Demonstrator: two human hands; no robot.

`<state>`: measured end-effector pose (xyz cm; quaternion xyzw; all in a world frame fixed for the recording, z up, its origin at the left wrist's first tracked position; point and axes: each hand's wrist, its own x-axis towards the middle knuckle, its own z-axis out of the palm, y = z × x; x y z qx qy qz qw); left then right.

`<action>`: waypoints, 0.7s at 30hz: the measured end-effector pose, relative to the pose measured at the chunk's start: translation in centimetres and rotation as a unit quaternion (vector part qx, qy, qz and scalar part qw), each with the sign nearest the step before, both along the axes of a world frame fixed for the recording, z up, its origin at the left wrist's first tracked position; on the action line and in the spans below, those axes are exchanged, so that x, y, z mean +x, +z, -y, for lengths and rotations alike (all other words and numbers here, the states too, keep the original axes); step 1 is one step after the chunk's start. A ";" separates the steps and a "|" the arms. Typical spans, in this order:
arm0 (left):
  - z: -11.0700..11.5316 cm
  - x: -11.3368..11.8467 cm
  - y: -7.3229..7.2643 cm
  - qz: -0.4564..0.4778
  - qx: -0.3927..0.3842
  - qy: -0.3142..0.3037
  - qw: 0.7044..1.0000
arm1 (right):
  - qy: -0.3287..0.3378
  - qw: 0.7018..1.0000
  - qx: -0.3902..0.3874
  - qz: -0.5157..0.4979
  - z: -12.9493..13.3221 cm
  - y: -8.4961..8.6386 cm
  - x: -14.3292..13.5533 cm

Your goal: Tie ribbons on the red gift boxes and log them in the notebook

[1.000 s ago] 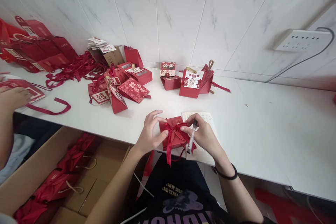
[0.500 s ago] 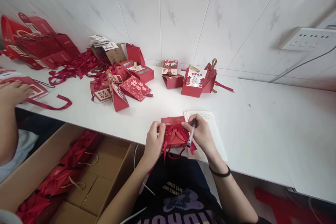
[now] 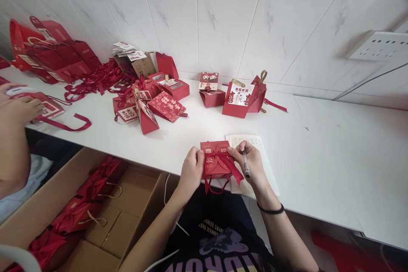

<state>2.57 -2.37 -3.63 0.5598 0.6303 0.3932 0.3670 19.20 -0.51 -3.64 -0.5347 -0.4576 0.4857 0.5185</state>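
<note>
A small red gift box (image 3: 208, 169) with printed characters and a cord handle is held at the table's front edge. My left hand (image 3: 192, 168) is closed on its left side, thumb at the upper corner. A dark red ribbon (image 3: 228, 162) crosses the box top, its tails reaching down to the right and below. My right hand (image 3: 251, 161) pinches at the ribbon by the box's right edge. A grey pen with a dark end (image 3: 245, 163) is also tucked in that hand. Beneath it lies an open notebook (image 3: 267, 174) with handwriting, partly covered.
Red boxes (image 3: 172, 87) stand along the tiled wall, beside a ribbon pile (image 3: 98, 77) and a carton of cards (image 3: 143, 66). At left, another person's hands (image 3: 27, 108) work on a red box. A large cardboard box (image 3: 127, 191) with red boxes sits below the table edge.
The ribbon's loops over the box have given way to flatter strands drawn to the right. More of the box's printed top shows. My right hand has shifted slightly right with the pen.
</note>
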 end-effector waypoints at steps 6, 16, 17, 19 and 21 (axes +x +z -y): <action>-0.7 -1.8 0.2 0.007 0.011 -0.046 0.999 | -0.001 0.986 0.032 0.166 0.0 0.1 1.3; -1.5 -2.8 2.3 -0.206 0.120 -0.310 0.920 | -0.151 0.957 0.029 0.247 1.9 -1.0 6.1; -1.5 -2.4 2.5 -0.218 0.117 -0.318 0.915 | -0.158 0.956 0.022 0.248 2.1 -1.2 6.3; -1.3 -2.0 2.4 -0.215 0.121 -0.307 0.919 | -0.163 0.954 0.006 0.252 2.6 -1.5 6.5; -1.1 -2.4 2.2 -0.184 0.136 -0.267 0.936 | -0.160 0.951 -0.021 0.264 3.3 -1.9 6.7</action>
